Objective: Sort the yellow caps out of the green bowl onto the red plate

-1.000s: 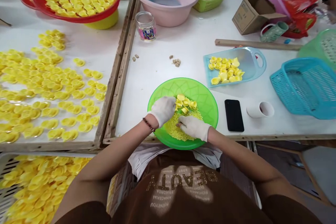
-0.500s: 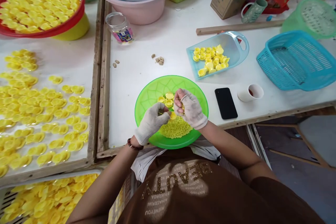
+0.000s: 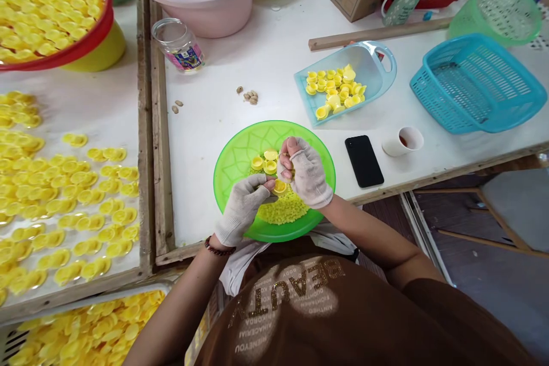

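Observation:
My left hand, in a white fingerless glove, pinches a small yellow plastic cup between thumb and fingers. Just above and to the right of it, my gloved right hand is curled closed, thumb up. Yellowish bits show at its fingers, and the rest of what it holds is hidden. Both hands are over a round bright green tray. Inside lie a heap of small yellow pellets and several more yellow cups, partly behind my right hand.
A blue scoop of yellow cups, a black phone, a paper cup and a blue basket stand to the right. Leftward, a wooden rail borders rows of yellow pieces. A clear jar and pink basin stand behind.
The view has shifted slightly, so most tabletop things sit further left. My right hand has tilted up a little, thumb higher, and its fingers hide more of what they hold. My left hand keeps its pinch.

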A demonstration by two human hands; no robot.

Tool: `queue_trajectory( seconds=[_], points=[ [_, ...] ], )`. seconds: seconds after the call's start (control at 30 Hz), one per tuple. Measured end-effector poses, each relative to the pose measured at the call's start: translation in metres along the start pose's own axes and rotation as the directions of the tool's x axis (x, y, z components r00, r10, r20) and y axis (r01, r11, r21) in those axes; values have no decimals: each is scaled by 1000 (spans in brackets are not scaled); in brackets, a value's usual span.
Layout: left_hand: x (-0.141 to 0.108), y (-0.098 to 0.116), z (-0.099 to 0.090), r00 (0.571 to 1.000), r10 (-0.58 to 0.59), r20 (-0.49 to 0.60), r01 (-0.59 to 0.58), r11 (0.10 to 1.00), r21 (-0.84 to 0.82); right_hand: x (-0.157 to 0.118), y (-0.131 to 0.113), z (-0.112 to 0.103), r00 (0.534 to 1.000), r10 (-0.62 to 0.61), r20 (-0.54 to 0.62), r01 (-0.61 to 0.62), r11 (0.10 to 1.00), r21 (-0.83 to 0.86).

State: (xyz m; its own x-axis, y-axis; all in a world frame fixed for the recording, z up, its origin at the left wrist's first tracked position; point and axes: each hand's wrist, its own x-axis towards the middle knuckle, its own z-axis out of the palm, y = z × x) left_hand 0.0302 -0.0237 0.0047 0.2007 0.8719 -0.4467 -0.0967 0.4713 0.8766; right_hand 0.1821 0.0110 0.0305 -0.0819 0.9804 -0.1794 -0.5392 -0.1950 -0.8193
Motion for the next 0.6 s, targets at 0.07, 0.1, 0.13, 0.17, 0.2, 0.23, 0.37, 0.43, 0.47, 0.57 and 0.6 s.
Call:
queue_trajectory(
  seconds=[0.07,0.1,0.13,0.17,0.2,0.23,0.37,0.43,0.47,0.57,0.6],
  points=[
    [0,1,-5,999,-36,-4,36,997,-73,-5,-3,-7,999,42,7,-42,999,-34],
    [0,1,-8,998,-56,-6,55,992,-115,-9,-4,-12,998,62,10,-61,996,-65],
    [0,0,-11,998,-69,-11,67,988,-141,-13,-4,-16,997,79,20,-77,992,-103],
    [1,-1,-12,997,-72,-20,68,988,-137,-17,-4,-21,995,94,39,-87,985,-149],
    [2,-2,-13,998,-61,-31,58,993,-103,-21,-4,-24,992,103,65,-88,975,-204],
    [3,-4,-14,999,-38,-39,36,998,-52,-24,-4,-26,989,111,98,-82,960,-267],
    [5,-8,-8,1000,19,-7,-19,999,46,-29,-9,-26,972,91,219,42,842,-537],
    [5,-7,-4,1000,12,3,-12,1000,18,-29,-12,-24,960,78,269,107,785,-610],
    [4,-6,-3,1000,10,-2,-10,1000,1,-28,-13,-24,959,82,273,108,781,-616],
    [3,-4,-2,999,15,-45,-17,999,-44,-28,-15,-27,971,134,198,-8,845,-534],
    [2,-3,-2,998,12,-56,-15,998,-56,-28,-16,-29,974,156,161,-56,865,-498]
  ],
)
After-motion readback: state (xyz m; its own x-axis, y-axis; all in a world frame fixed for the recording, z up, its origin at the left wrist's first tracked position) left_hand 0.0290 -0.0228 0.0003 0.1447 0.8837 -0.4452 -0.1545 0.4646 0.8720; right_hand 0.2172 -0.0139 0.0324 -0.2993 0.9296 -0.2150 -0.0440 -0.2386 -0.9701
